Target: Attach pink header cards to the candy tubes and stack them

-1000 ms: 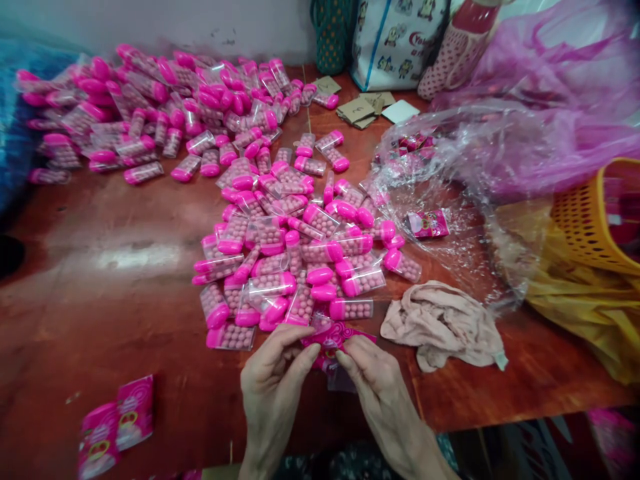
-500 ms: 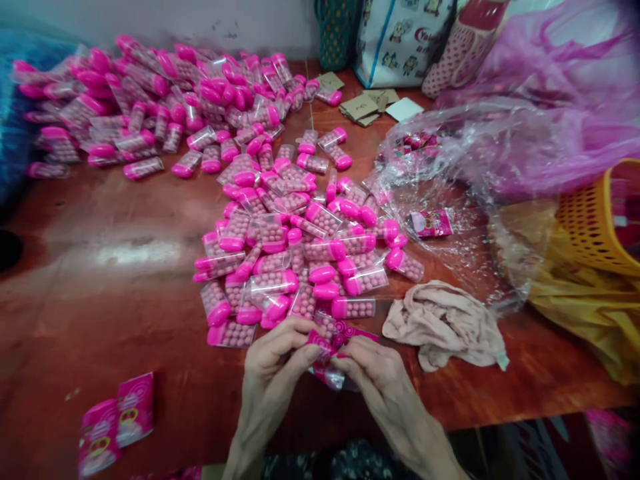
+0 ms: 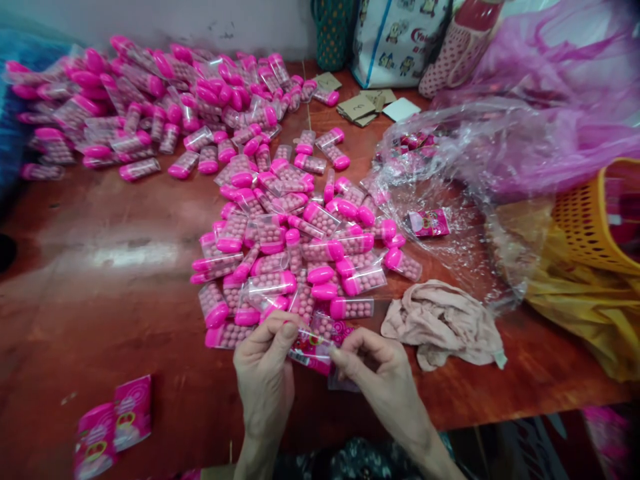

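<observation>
Between my two hands is a small pink printed packet (image 3: 311, 349), near the front edge of the table. My left hand (image 3: 270, 353) pinches its left end between thumb and fingers. At its right end, my right hand (image 3: 373, 363) has thumb and fingertips closed on it. Just beyond my hands lies a heap of clear tubes (image 3: 300, 250) with pink caps, filled with pink beads. Clear plastic and another pink patterned piece show partly behind my right fingers. Two pink packets (image 3: 132, 412) lie at the lower left.
A larger pile of capped tubes (image 3: 145, 100) spreads along the back left. A crumpled beige cloth (image 3: 443, 323) lies to the right of my hands. Beyond it are clear plastic film (image 3: 450, 193), a yellow basket (image 3: 580, 213) and a purple bag (image 3: 550, 80). Cardboard pieces (image 3: 357, 108) lie at the back.
My left hand has moved slightly left and turned more upright. The packet between my hands now shows its printed face and is stretched out more. My fingertips are farther apart.
</observation>
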{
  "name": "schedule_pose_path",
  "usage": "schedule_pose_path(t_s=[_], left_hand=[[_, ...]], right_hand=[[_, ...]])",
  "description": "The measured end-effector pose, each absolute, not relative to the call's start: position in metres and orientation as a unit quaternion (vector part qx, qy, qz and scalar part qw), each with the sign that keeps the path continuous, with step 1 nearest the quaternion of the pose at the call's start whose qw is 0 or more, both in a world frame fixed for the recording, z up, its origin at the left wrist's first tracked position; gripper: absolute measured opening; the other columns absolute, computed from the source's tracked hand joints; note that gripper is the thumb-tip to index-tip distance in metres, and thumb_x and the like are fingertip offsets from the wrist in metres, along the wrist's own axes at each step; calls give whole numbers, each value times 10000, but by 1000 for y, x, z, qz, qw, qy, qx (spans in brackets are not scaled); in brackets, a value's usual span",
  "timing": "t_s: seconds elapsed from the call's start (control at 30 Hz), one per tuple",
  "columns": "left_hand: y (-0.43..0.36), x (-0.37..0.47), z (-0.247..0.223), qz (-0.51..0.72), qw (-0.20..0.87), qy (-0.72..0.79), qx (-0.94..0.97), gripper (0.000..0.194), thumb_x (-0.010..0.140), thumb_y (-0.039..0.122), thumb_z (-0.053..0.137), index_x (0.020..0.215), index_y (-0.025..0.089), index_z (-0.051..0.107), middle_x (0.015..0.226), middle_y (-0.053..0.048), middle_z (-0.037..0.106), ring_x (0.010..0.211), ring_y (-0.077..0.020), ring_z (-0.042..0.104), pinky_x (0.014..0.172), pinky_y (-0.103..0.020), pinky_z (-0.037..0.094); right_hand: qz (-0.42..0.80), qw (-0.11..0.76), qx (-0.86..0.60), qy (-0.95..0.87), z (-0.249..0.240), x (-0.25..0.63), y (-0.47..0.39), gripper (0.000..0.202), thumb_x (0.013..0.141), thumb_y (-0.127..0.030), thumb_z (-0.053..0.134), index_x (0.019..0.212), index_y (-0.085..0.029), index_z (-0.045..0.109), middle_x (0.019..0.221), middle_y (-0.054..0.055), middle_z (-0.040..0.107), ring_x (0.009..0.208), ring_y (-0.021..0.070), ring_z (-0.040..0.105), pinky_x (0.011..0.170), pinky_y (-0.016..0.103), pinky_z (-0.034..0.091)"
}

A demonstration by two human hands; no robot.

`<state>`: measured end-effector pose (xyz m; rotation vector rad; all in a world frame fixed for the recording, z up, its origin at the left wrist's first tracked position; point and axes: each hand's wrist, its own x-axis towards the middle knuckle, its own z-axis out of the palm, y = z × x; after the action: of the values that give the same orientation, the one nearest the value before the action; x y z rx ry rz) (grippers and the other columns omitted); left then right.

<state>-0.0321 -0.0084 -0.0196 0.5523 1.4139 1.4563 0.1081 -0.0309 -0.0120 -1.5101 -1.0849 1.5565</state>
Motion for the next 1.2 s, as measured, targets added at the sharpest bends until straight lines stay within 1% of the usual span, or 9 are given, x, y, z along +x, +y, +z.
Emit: schedule_pose_path(t_s=[0.07, 0.13, 0.2, 0.3, 0.4, 0.63, 0.8, 1.07, 1.2], left_hand=[[-7, -37, -21, 614, 493, 590, 179, 146, 626, 261, 749, 570, 151, 671, 611, 5, 638, 601, -107, 548, 588, -207, 439], [-5, -42, -22, 621, 488, 596, 143, 180, 570, 298, 784, 592, 145, 691, 600, 0, 655, 581, -102, 561, 581, -201, 455], [-3, -46, -23, 621, 489, 599, 128, 213, 539, 318, 800, 612, 142, 704, 591, -3, 665, 562, -102, 573, 577, -207, 472], [0, -48, -23, 621, 492, 599, 119, 229, 528, 329, 805, 623, 145, 708, 575, -2, 671, 529, -106, 578, 557, -221, 489], [1, -49, -23, 629, 485, 596, 117, 225, 536, 337, 799, 629, 155, 707, 590, -2, 677, 532, -119, 586, 547, -239, 501], [4, -45, -23, 680, 416, 582, 163, 102, 661, 269, 721, 634, 173, 697, 679, -11, 691, 667, -148, 620, 648, -266, 504], [5, -35, -21, 706, 355, 569, 229, 113, 731, 190, 650, 622, 173, 671, 708, -2, 676, 713, -157, 619, 720, -300, 489], [7, -35, -19, 689, 406, 557, 225, 110, 725, 199, 659, 620, 168, 650, 715, -13, 691, 692, -158, 629, 656, -274, 506], [11, -29, -14, 698, 438, 545, 154, 104, 659, 198, 728, 723, 179, 647, 696, -5, 706, 615, -147, 648, 600, -256, 526]], right_hand=[[475, 384, -640, -467, -15, 116, -28, 244, 851, -331, 553, 660, -180, 552, 570, -25, 538, 529, 120, 500, 516, 230, 421], [301, 397, -673, -547, -20, 127, -22, 117, 850, -275, 563, 784, -183, 593, 725, 14, 590, 697, 167, 535, 670, 292, 450], [198, 334, -664, -639, -29, 137, -15, 171, 820, -248, 605, 977, -179, 601, 933, 69, 600, 899, 238, 508, 819, 387, 420], [164, 211, -639, -721, -44, 145, -7, 299, 820, -220, 594, 1111, -165, 555, 1020, 109, 571, 924, 280, 479, 805, 441, 421], [163, 177, -639, -731, -52, 147, -4, 224, 815, -239, 598, 1025, -169, 564, 891, 83, 577, 829, 269, 494, 754, 444, 435], [251, 309, -686, -609, -18, 138, -15, 279, 746, -303, 689, 960, -202, 542, 837, 22, 607, 749, 188, 577, 638, 290, 481], [298, 352, -655, -598, 1, 112, -22, 287, 691, -315, 731, 896, -189, 576, 753, 2, 651, 675, 165, 616, 634, 264, 494], [554, 291, -621, -472, 3, 120, -18, 311, 638, -363, 753, 863, -201, 612, 714, -6, 665, 649, 179, 625, 561, 266, 509], [441, 341, -647, -520, 2, 117, -16, 249, 627, -275, 763, 816, -191, 625, 690, -2, 669, 612, 171, 623, 546, 264, 499]])
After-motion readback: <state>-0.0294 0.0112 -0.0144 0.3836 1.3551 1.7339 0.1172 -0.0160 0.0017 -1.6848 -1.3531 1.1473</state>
